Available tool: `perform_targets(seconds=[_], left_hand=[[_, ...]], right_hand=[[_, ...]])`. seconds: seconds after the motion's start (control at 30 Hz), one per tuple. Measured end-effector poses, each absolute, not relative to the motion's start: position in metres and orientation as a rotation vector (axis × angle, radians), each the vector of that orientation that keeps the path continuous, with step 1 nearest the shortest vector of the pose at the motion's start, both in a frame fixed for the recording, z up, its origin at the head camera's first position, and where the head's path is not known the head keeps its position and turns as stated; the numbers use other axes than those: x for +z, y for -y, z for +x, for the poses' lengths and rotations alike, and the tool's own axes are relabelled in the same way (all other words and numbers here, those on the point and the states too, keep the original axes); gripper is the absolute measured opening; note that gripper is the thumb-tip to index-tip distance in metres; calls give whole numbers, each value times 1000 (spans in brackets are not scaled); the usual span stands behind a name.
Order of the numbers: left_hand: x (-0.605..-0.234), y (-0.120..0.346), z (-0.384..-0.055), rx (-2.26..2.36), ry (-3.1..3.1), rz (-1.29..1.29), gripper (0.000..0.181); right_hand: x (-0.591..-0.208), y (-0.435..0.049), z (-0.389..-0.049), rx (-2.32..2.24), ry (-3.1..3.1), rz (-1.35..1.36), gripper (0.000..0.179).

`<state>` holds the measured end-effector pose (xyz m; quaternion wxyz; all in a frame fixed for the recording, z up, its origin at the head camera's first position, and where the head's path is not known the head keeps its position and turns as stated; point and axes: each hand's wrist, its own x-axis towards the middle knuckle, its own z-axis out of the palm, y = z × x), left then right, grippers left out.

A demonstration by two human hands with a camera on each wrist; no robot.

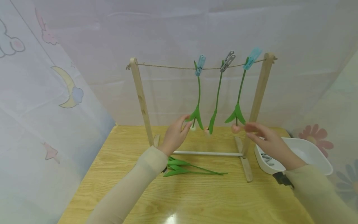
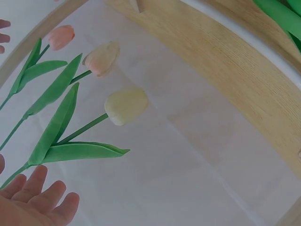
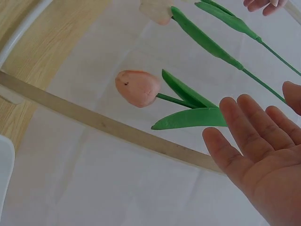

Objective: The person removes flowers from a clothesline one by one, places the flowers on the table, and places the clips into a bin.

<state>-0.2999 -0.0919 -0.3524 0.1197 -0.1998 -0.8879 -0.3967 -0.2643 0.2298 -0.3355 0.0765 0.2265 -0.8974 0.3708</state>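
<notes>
Pale sheeting (image 1: 167, 34) backs a wood-grain table (image 1: 195, 199) in the head view. On it stands a wooden frame (image 1: 142, 104), its twine (image 1: 167, 67) bearing a white tulip (image 1: 197, 109), a peach tulip (image 1: 213, 119) and a pink tulip (image 1: 237, 110), heads down, clipped in blue, grey and blue. Left hand (image 1: 175, 135), thumb and fingers apart, is at the white tulip's leaves; right hand (image 1: 269, 141) is beside the pink one, partly covering the white tub (image 1: 313, 155) with grey clips (image 1: 267, 159) inside. Loose green stems (image 1: 179, 163) lie near the left sleeve (image 1: 152, 160), which hides one end.

Left wrist view: loosely bent, separated fingers sit by the white tulip's leaves; contact is unclear.

Right wrist view: the right fingers, extended and apart, block part of the pink tulip's leaves and the frame's post.
</notes>
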Motion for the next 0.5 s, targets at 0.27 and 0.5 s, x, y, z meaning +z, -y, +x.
perform_targets(seconds=[0.27, 0.5], left_hand=[[-350, 86, -304, -1196, 2632, -549, 42], [-347, 82, -308, -1211, 2653, -540, 48]], right_hand=[[-332, -222, -267, 1176, 2622, 706, 37], [-325, -209, -271, 1194, 2508, 744, 32]])
